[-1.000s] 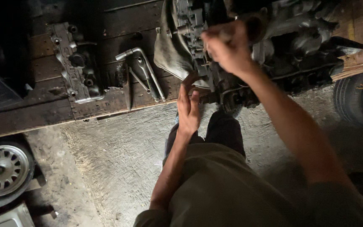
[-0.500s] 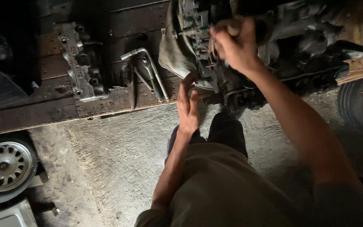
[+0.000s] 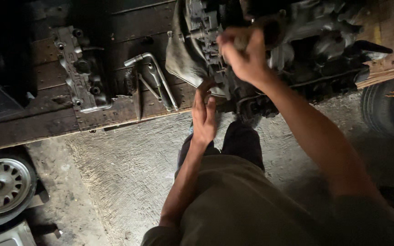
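A large dirty engine block (image 3: pixel 306 41) lies on a dark wooden platform (image 3: pixel 37 127) at the top of the view. My right hand (image 3: pixel 245 54) is closed around a handle-like part on top of the engine; what it grips is blurred. My left hand (image 3: pixel 204 114) rests flat, fingers together, against the lower front edge of the engine near a grey cloth (image 3: pixel 183 50) draped over its left side.
An L-shaped metal wrench (image 3: pixel 153 73) and a smaller spanner lie on the platform left of the engine. Further left sits a grey metal engine cover (image 3: pixel 80 68). An alloy wheel (image 3: pixel 1 187) stands at lower left, a tyre (image 3: pixel 386 114) at right. Concrete floor lies below.
My right hand has shifted slightly left and down on the engine's top. My left hand has stayed at the engine's lower edge. The view has drifted a little.
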